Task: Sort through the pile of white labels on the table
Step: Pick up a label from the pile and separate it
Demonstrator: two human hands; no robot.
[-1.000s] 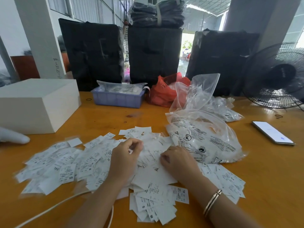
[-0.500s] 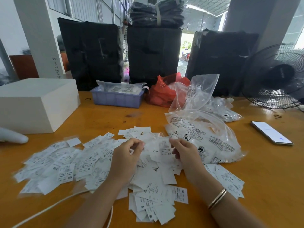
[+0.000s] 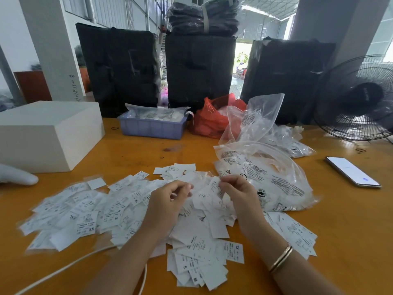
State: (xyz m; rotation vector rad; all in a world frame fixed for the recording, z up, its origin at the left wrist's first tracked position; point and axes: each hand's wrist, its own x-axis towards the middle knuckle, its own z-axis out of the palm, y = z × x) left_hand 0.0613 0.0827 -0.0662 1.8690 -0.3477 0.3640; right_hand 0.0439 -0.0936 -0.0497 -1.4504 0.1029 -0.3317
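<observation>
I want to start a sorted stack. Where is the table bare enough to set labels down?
Bare table lies right of the pile of labels, below the phone. Another patch sits between the white box, the blue tray and the pile. Crowded: around the clear bags and both hands.

White labels [image 3: 119, 211] with black print lie on an orange table [image 3: 350, 231].

The labels [image 3: 119, 211] lay in a loose, overlapping pile spread wide across the orange bench [image 3: 350, 231], small white rectangles printed in black, some showing size marks such as XS, M, S and XL. One label [image 3: 215, 186] was raised above the pile's middle, tilted.
</observation>
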